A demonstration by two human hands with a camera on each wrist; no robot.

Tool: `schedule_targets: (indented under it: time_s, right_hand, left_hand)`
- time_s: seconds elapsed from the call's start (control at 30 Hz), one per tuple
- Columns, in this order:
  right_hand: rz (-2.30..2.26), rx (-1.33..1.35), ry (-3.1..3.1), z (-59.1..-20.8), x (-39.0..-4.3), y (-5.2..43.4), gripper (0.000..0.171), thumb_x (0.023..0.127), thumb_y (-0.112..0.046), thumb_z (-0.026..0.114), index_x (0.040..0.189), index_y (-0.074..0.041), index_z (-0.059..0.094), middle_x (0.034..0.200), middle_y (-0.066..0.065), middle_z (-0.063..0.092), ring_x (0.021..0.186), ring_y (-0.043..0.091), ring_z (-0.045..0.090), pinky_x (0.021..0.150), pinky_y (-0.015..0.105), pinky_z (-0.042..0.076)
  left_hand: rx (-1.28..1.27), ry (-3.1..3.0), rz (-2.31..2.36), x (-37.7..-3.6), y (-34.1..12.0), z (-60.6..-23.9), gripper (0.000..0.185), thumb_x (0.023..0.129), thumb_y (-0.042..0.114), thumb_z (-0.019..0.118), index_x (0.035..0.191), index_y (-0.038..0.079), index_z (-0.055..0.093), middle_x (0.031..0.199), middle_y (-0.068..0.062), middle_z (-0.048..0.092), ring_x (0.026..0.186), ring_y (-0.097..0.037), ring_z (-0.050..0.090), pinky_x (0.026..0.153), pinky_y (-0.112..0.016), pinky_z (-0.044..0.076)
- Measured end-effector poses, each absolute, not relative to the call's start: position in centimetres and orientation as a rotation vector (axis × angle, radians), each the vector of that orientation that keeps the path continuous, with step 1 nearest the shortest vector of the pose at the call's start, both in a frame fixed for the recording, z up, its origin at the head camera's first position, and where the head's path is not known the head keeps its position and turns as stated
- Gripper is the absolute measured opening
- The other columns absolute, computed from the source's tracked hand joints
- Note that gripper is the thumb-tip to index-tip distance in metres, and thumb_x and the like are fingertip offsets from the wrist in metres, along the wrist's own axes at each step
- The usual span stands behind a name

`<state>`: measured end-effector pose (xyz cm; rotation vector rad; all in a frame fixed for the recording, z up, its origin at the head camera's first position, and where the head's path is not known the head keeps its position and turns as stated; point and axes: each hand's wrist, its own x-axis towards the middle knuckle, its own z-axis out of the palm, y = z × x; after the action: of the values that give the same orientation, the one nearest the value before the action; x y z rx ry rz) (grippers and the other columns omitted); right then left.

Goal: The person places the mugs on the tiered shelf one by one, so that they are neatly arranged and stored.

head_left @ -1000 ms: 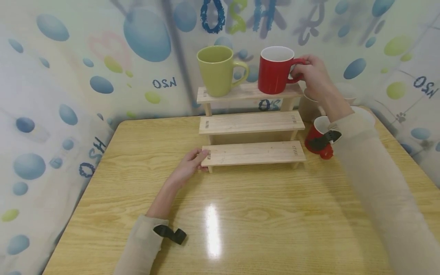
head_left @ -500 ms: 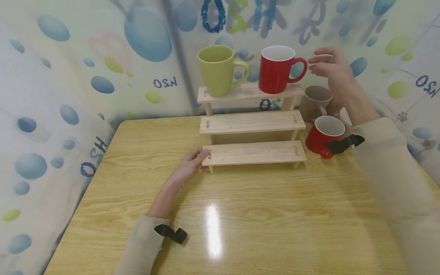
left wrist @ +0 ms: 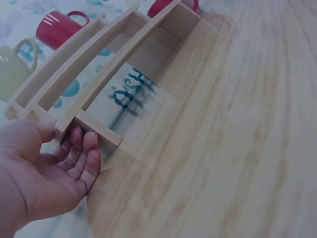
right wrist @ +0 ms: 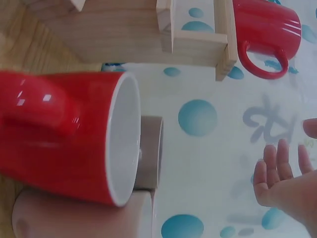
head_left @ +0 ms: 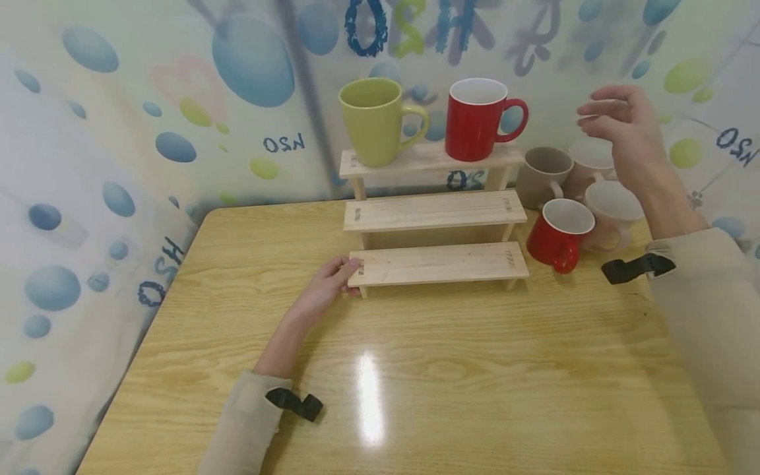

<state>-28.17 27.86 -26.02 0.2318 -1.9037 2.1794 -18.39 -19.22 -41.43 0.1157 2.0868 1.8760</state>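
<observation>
A three-step wooden rack (head_left: pixel 439 265) stands on the table. My left hand (head_left: pixel 322 288) grips the left end of its lowest shelf, thumb on top and fingers curled beneath, as the left wrist view confirms. On the top shelf a yellow-green mug (head_left: pixel 369 128) stands at left and a red mug (head_left: pixel 472 132) at right, both upright with handles pointing right. My right hand (head_left: pixel 634 135) hovers right of the rack, fingers loosely bent and holding nothing. Below it, a second red mug (head_left: pixel 551 236), a grey-brown mug (head_left: pixel 536 183) and two pale pinkish mugs (head_left: pixel 608 214) cluster on the table.
The middle and lowest shelves carry no mugs. A patterned cloth backdrop (head_left: pixel 261 132) rises behind the table (head_left: pixel 451 369) and at both sides. In the right wrist view the lower red mug (right wrist: pixel 89 163) looms close to the camera.
My right hand has let go of the red mug's handle on the top shelf and moved right, uncovering the mugs below. The left hand keeps its grip on the rack.
</observation>
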Motion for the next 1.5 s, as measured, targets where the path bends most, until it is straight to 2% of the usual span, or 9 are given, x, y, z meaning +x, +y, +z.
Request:
schedule_targets:
  time_s: [0.1,0.17,0.37,0.5,0.67,0.83,1.1,1.37,1.5]
  right_hand:
    - [2.203,0.259,-1.831,-26.3,-27.5,29.0,0.027,0.095,0.008,0.056,0.117,-0.009,0.057,0.102,0.004,0.068,0.090,0.013,0.066,0.082,0.013,0.050]
    - [2.215,0.272,-1.794,-26.6,-27.1,29.7,0.027,0.094,0.011,0.055,0.115,-0.006,0.057,0.100,0.005,0.068,0.088,0.014,0.066,0.082,0.014,0.051]
    - [2.214,0.211,-1.807,-27.6,-25.4,31.6,0.027,0.096,0.009,0.056,0.118,-0.007,0.055,0.105,0.006,0.066,0.092,0.014,0.066,0.086,0.013,0.049]
    - [2.180,0.181,-1.818,-28.3,-24.5,32.6,0.027,0.096,0.009,0.055,0.118,-0.007,0.055,0.103,0.005,0.067,0.092,0.014,0.066,0.083,0.012,0.050]
    - [2.193,0.223,-1.795,-29.4,-23.0,33.9,0.024,0.098,0.008,0.054,0.119,-0.005,0.055,0.103,0.006,0.068,0.091,0.014,0.067,0.080,0.013,0.052]
    - [2.273,0.332,-1.706,-30.5,-21.7,35.1,0.020,0.099,0.012,0.051,0.116,0.003,0.057,0.100,0.011,0.071,0.090,0.018,0.069,0.079,0.018,0.054]
    - [2.245,0.359,-1.735,-32.3,-20.0,36.8,0.019,0.099,0.013,0.050,0.112,0.005,0.061,0.098,0.010,0.072,0.089,0.016,0.070,0.077,0.017,0.053]
    - [2.230,0.294,-1.805,-34.3,-18.7,38.0,0.017,0.101,0.009,0.051,0.112,0.003,0.062,0.099,0.006,0.072,0.090,0.013,0.070,0.079,0.014,0.053]
    - [2.197,0.278,-1.863,-35.2,-18.2,38.4,0.015,0.101,0.007,0.053,0.111,0.003,0.064,0.100,0.005,0.072,0.091,0.011,0.069,0.078,0.013,0.053]
  left_hand:
    - [0.118,2.092,1.872,-18.4,-19.2,-41.5,0.039,0.107,0.041,0.049,0.111,0.003,0.052,0.101,-0.006,0.052,0.087,-0.021,0.055,0.090,-0.037,0.053]
    - [0.107,2.095,1.870,-18.4,-19.2,-41.5,0.039,0.107,0.041,0.049,0.112,0.002,0.053,0.110,-0.007,0.055,0.089,-0.021,0.056,0.089,-0.037,0.054]
    - [0.086,2.108,1.859,-18.3,-19.2,-41.5,0.042,0.107,0.043,0.050,0.114,0.002,0.053,0.115,-0.010,0.055,0.094,-0.022,0.059,0.089,-0.036,0.054]
    - [0.088,2.112,1.860,-18.3,-19.2,-41.4,0.043,0.107,0.042,0.049,0.117,0.001,0.053,0.119,-0.011,0.057,0.096,-0.022,0.059,0.089,-0.036,0.054]
    - [0.091,2.111,1.856,-18.3,-19.2,-41.3,0.042,0.107,0.042,0.049,0.115,0.001,0.052,0.116,-0.010,0.055,0.095,-0.023,0.059,0.090,-0.037,0.054]
    - [0.082,2.116,1.848,-18.3,-19.2,-41.3,0.041,0.106,0.044,0.050,0.112,0.003,0.053,0.112,-0.008,0.056,0.093,-0.024,0.060,0.091,-0.038,0.052]
    - [0.098,2.109,1.856,-18.4,-19.0,-41.3,0.039,0.107,0.043,0.050,0.109,0.004,0.051,0.095,-0.005,0.047,0.091,-0.022,0.057,0.091,-0.037,0.054]
    - [0.089,2.096,1.873,-18.5,-19.0,-41.5,0.040,0.107,0.042,0.050,0.112,0.003,0.052,0.109,-0.007,0.054,0.095,-0.022,0.057,0.089,-0.036,0.054]
    - [0.099,2.095,1.877,-18.4,-19.1,-41.4,0.038,0.107,0.042,0.050,0.106,0.004,0.050,0.107,-0.007,0.050,0.095,-0.023,0.058,0.090,-0.037,0.053]
